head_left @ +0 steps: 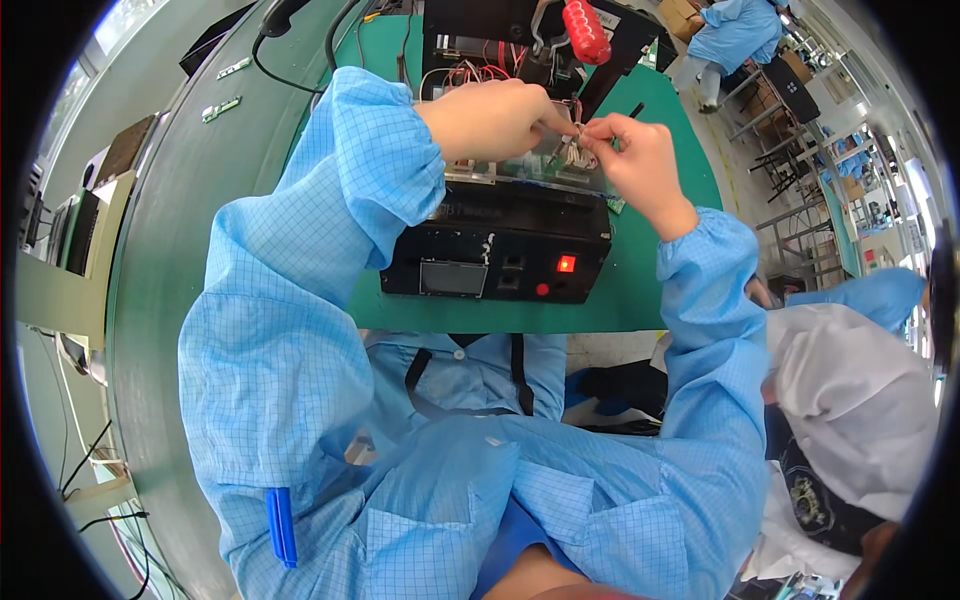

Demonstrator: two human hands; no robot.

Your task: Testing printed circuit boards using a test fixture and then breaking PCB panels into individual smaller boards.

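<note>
— Doing what with the right hand point(640, 165)?
— Pinching finger to thumb; cannot tell on what; nor whether gripping with the left hand point(490, 118), close beside.
— And below both?
— See a black box point(530, 235); with a lit red switch point(566, 264).

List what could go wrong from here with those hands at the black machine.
The red square on the black machine glows, so it may be live; a slip could shock.
The left hand is close to red wires and might snag one.
The red handle beyond the right hand could get bumped.
</note>
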